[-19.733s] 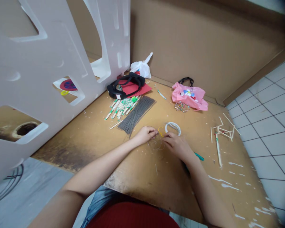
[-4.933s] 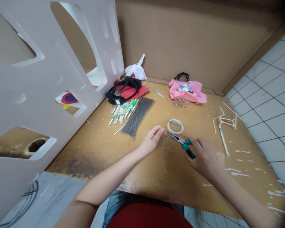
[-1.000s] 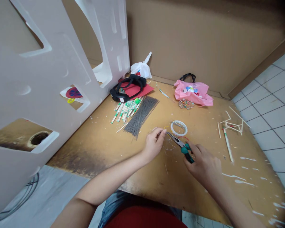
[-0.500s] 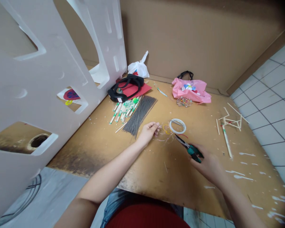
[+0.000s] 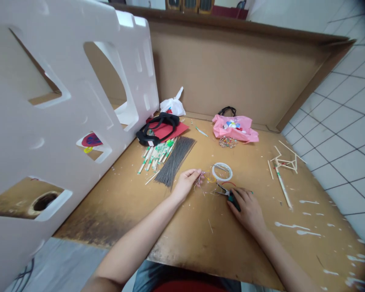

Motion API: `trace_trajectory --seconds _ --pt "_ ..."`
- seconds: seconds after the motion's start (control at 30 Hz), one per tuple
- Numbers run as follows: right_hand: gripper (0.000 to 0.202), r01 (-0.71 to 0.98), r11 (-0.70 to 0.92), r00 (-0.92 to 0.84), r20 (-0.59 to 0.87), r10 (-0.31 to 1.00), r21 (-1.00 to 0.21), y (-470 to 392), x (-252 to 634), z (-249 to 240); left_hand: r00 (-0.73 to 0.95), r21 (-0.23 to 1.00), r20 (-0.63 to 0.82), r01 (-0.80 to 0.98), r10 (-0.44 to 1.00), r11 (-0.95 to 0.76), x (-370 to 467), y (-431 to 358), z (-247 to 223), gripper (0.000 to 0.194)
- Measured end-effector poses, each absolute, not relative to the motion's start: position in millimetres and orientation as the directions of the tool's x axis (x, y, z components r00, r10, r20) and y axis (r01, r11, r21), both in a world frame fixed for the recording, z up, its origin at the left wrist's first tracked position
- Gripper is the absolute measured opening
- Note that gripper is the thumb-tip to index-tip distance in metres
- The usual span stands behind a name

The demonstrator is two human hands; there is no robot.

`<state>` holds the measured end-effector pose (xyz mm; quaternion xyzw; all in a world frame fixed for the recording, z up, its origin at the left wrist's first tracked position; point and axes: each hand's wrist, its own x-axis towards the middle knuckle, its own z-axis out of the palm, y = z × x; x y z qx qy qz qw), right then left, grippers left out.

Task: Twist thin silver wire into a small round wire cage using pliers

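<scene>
The counter (image 5: 182, 227) spreads beneath everything, with a large white plastic panel (image 5: 73, 81) standing along its left side and a brown board (image 5: 219, 69) rising at the back. Near that board sits a pink bag (image 5: 220, 132) with small coloured pieces in it, and farther left a black head strap (image 5: 143, 136) lies partly over red paper (image 5: 182, 129).

Both hands are low over the middle. The left hand (image 5: 187, 184) pinches fine wirework (image 5: 202, 174) between thumb and fingertips, a narrow hold. The right hand (image 5: 246, 209) lies palm down over the green handles of the pliers (image 5: 230, 195); whether its fingers are closed around them I cannot tell.

A bundle of grey wires (image 5: 174, 162) lies just beyond and left of the left hand. The pliers slant from the right hand away toward the left, their jaws looking slightly parted. The relation that counts is across this gap: the wirework lies left of the pliers' tips and a little farther from the person, so the long axis of the pliers points roughly at it. The left hand is nearer, touching it. Its thin loops show no clear long axis.

Beyond both is a white ring (image 5: 213, 172), and between ring and pliers, a short red wire (image 5: 229, 183).
</scene>
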<state>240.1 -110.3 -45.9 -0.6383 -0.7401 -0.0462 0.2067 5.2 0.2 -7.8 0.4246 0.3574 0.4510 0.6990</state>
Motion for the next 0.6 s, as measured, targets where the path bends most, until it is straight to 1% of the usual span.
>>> trace_trajectory --seconds 0.03,0.1,0.13,0.17,0.2,0.23,0.3,0.33,0.4,0.6 --pt "0.038 0.942 0.182 -0.064 0.38 0.923 -0.282 -109 238 -43 0.337 0.919 -0.117 -0.32 0.934 0.231 6 0 -9 0.035" --pt "0.037 0.844 0.141 0.055 0.345 0.937 -0.518 -106 231 -36 0.322 0.927 -0.115 -0.305 0.94 0.218 8 0 -13 0.036" --pt "0.037 0.754 0.102 0.122 0.291 0.949 -0.649 -103 226 -31 0.317 0.93 -0.112 -0.299 0.942 0.212 9 -1 -14 0.037" --pt "0.038 0.632 0.052 0.161 0.196 0.967 -0.774 -100 220 -26 0.319 0.932 -0.109 -0.297 0.941 0.209 11 -2 -15 0.038" --pt "0.04 0.5 0.012 0.166 0.109 0.98 -0.866 -96 213 -21 0.32 0.932 -0.105 -0.297 0.942 0.205 12 -3 -15 0.039" --pt "0.044 0.387 -0.015 0.169 0.055 0.984 -0.922 -92 206 -17 0.323 0.933 -0.099 -0.299 0.941 0.201 14 -5 -15 0.039" --pt "0.048 0.169 -0.087 0.155 -0.06 0.986 -0.982 -83 193 -11 0.332 0.936 -0.086 -0.296 0.939 0.19 15 -8 -14 0.04" --pt "0.049 0.085 -0.126 0.138 -0.114 0.984 -0.988 -80 188 -10 0.338 0.938 -0.084 -0.291 0.937 0.189 16 -10 -12 0.04" --pt "0.048 0.011 -0.152 0.127 -0.15 0.981 -0.988 -75 183 -11 0.356 0.939 -0.093 -0.279 0.93 0.201 16 -14 -10 0.039" --pt "0.045 -0.09 -0.16 0.121 -0.171 0.978 -0.983 -82 191 -22 0.407 0.941 -0.094 -0.262 0.908 0.215 10 -26 -17 0.033"
